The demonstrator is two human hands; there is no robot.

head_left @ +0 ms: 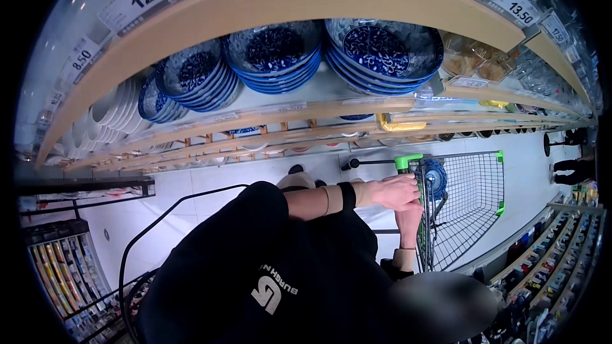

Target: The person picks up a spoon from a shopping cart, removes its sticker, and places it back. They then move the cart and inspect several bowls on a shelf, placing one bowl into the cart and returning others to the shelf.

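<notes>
My left hand (393,192) is wrapped round the handle of a grey wire shopping cart (468,197) with green corners. Just beside it, my right hand (408,218) is closed at the same handle, its fingers partly hidden by the left hand. Inside the cart, close ahead of my fingers, sits a blue-patterned bowl (435,178). The handle's green end cap (407,162) shows beyond my left hand. Dark bands go round both wrists.
Along the shelf lie stacked blue-and-white bowls (274,57), white dishes (118,111) and glassware (535,76), behind a price-label edge. A yellow-edged piece (401,125) sticks out below. Goods racks (561,248) line the lower right; a person (567,172) stands far right.
</notes>
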